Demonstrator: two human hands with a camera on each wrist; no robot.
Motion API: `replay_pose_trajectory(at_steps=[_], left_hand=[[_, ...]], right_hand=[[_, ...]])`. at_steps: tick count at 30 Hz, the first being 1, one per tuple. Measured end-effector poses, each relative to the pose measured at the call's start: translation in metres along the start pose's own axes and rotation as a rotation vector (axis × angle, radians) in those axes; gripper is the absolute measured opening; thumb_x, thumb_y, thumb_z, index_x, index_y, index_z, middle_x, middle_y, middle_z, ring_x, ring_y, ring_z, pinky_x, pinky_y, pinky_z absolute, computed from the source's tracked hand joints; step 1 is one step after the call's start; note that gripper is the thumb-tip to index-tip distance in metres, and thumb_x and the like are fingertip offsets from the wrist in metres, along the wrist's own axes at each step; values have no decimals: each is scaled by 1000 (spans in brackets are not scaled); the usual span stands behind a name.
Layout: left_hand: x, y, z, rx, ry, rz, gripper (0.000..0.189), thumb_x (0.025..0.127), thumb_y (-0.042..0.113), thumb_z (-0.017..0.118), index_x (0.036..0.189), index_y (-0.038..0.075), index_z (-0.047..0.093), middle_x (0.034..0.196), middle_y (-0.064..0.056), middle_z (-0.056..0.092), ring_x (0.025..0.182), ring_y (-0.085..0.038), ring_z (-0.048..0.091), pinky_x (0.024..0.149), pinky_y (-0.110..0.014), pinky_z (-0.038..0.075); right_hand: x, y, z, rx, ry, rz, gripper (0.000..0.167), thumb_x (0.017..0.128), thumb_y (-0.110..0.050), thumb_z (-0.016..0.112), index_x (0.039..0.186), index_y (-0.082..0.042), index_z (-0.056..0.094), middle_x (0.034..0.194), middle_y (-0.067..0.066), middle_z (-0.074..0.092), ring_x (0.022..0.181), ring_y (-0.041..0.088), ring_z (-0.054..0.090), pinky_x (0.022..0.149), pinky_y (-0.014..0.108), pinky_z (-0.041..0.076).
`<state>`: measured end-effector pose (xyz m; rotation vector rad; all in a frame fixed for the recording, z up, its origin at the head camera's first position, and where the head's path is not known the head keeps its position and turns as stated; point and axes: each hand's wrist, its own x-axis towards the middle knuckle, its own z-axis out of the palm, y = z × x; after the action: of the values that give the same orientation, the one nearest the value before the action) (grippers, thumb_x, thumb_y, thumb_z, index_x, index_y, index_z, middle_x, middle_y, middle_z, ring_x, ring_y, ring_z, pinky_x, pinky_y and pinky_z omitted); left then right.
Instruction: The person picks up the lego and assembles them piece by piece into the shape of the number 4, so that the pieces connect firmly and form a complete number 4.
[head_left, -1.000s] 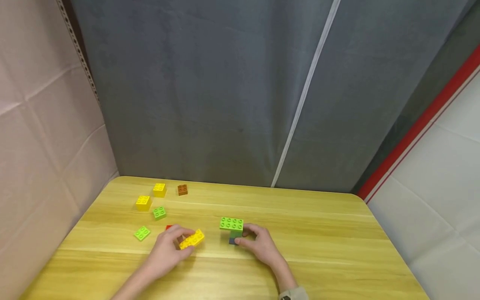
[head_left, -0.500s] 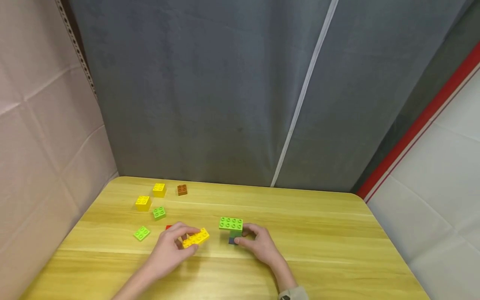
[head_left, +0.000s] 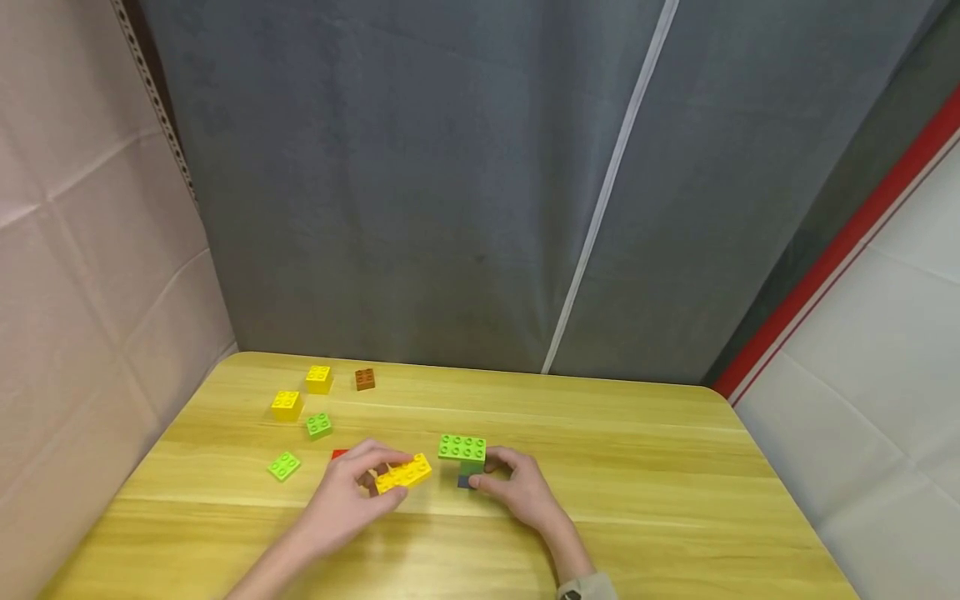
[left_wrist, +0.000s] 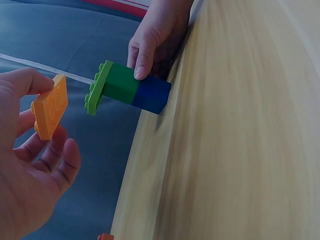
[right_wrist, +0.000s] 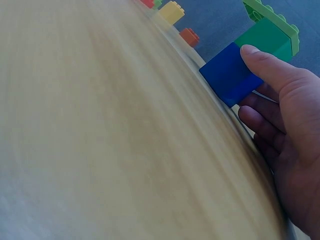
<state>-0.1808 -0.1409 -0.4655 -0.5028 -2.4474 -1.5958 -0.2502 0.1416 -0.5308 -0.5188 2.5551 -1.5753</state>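
My left hand (head_left: 348, 500) pinches a thin yellow building brick (head_left: 405, 473) by its ends, studs up, in the air just left of the stack. In the left wrist view the same yellow brick (left_wrist: 51, 107) shows its hollow underside facing the stack. My right hand (head_left: 521, 493) grips the stack from the right, thumb and fingers around its lower part. That stack has a blue brick (right_wrist: 230, 74) at the bottom, a dark green brick (left_wrist: 120, 82) above it, and a wide light green plate (head_left: 462, 447) on top, which overhangs to the left.
Left on the table (head_left: 660, 475) lie two yellow bricks (head_left: 287, 406), a brown brick (head_left: 364, 380) and two small light green bricks (head_left: 284, 467). A red brick (head_left: 339, 453) is mostly hidden behind my left hand. A grey curtain (head_left: 420, 208) hangs behind the table's far edge.
My left hand has moved to the right with the yellow brick, closer to the stack. The right hand and the stack have stayed in place.
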Motion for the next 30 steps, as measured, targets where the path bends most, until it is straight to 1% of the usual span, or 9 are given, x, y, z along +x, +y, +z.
replay_pose_trajectory(at_steps=[7,12,18,22,26,30], left_hand=[[3,5,3,-12,0,21,34,82,6,84,114,14,77,104,6,66,88,-13,54,64,-24,52],[8,6,5,8,-13,-7,34,81,5,84,113,16,77,103,7,66,88,-14,55,65,-24,53],[21,5,10,53,-52,-38,35,83,8,82,115,20,77,106,10,66,90,-16,55,68,-25,53],[31,3,13,73,-67,-43,35,85,9,81,117,21,77,109,10,66,91,-15,56,70,-25,53],[38,2,16,67,-85,-20,34,85,7,81,118,17,77,110,7,66,88,-15,56,68,-24,52],[42,3,19,84,-104,14,33,87,7,80,118,16,76,113,6,66,86,-14,57,67,-24,52]], right_hand=[[1,0,-1,-12,-2,10,40,88,-33,82,121,-13,73,102,-6,70,102,20,61,94,43,46],[1,1,-1,-19,6,4,40,88,-32,82,121,-13,73,102,-6,70,103,20,61,95,44,46],[0,0,-2,0,5,-1,38,88,-30,82,120,-13,73,103,-5,70,103,21,60,94,44,46],[0,0,-1,8,5,8,38,88,-31,82,120,-13,73,103,-5,70,104,20,60,95,45,45],[0,-1,-1,9,2,12,39,88,-32,82,121,-14,73,104,-5,70,105,20,61,95,45,46],[0,-2,0,9,2,8,38,88,-32,82,121,-15,73,105,-5,70,105,20,61,95,44,46]])
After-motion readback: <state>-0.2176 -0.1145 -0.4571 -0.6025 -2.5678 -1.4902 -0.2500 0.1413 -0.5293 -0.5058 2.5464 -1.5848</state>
